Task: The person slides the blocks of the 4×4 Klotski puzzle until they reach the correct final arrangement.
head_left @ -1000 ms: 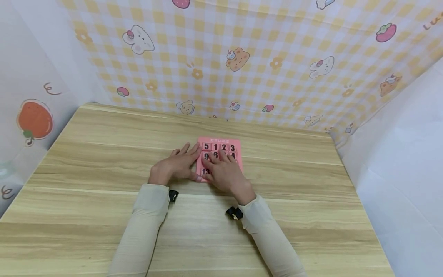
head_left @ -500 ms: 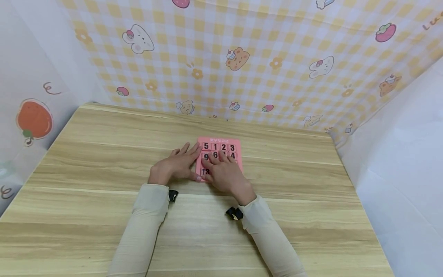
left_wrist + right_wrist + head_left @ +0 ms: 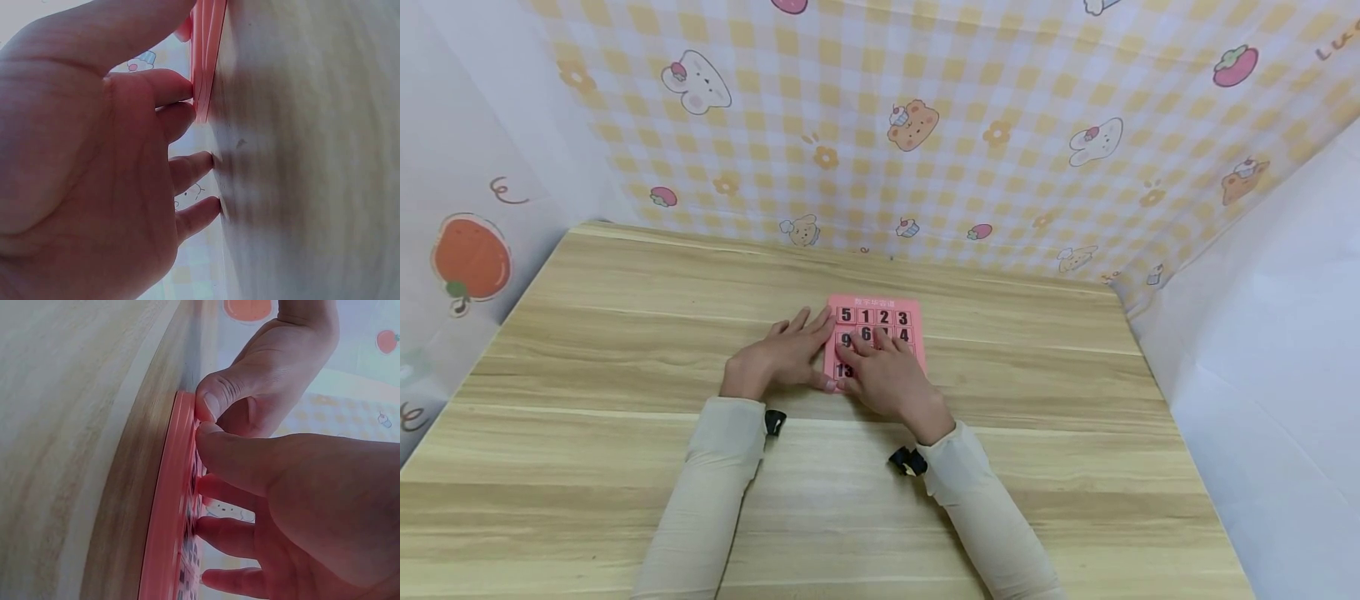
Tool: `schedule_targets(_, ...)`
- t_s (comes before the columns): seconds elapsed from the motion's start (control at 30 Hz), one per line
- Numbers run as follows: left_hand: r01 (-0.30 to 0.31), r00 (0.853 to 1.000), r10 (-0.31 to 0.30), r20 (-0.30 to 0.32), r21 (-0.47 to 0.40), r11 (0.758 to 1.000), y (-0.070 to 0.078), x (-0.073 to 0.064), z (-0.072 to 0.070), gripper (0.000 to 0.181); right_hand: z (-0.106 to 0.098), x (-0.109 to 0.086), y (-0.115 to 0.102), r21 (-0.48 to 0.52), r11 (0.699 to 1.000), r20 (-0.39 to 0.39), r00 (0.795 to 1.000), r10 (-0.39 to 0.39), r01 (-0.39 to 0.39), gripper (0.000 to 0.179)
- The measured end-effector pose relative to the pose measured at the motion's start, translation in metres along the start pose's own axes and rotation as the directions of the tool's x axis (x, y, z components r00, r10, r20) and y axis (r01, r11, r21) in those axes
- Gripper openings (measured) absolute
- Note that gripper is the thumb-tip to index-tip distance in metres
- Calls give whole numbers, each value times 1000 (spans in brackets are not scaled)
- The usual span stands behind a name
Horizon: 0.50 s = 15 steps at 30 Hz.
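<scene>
A pink number sliding puzzle (image 3: 874, 302) with black numbers lies flat on the wooden table (image 3: 1037, 375). Along its left side rests my left hand (image 3: 778, 354), fingers spread, thumb on the near left corner. In the left wrist view, some of its fingertips (image 3: 182, 87) touch the puzzle's edge while others reach the tabletop. My right hand (image 3: 887, 375) lies over the puzzle, several fingertips touching the tiles. Tiles 5, 1, 2 and 3 show in the far row; tile 9 (image 3: 846, 340) sits beside the right fingers. The right hand hides many near tiles.
A yellow checked cloth (image 3: 850, 183) with cartoon prints hangs behind the table. White sheets (image 3: 1285, 333) stand at both sides. Black straps (image 3: 908, 461) sit at the wrists over pale sleeves (image 3: 992, 517).
Tile 9 has slid slightly towards the person, away from tile 5. Both hands stay nearly in place. The whole view shifts a little.
</scene>
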State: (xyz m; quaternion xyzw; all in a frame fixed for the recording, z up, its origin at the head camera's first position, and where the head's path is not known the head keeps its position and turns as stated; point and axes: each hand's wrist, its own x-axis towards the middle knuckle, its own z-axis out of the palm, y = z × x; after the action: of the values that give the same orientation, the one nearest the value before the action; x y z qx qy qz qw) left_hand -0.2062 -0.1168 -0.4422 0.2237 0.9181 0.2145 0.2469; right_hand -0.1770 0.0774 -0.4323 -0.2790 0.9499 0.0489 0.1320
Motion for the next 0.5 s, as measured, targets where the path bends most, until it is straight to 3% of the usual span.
schedule_targets(0.5,1,1000,-1,6,9,1000,1,-2,-1,108,-4,-3,-3,22,1000,14,1000,-10,9,60)
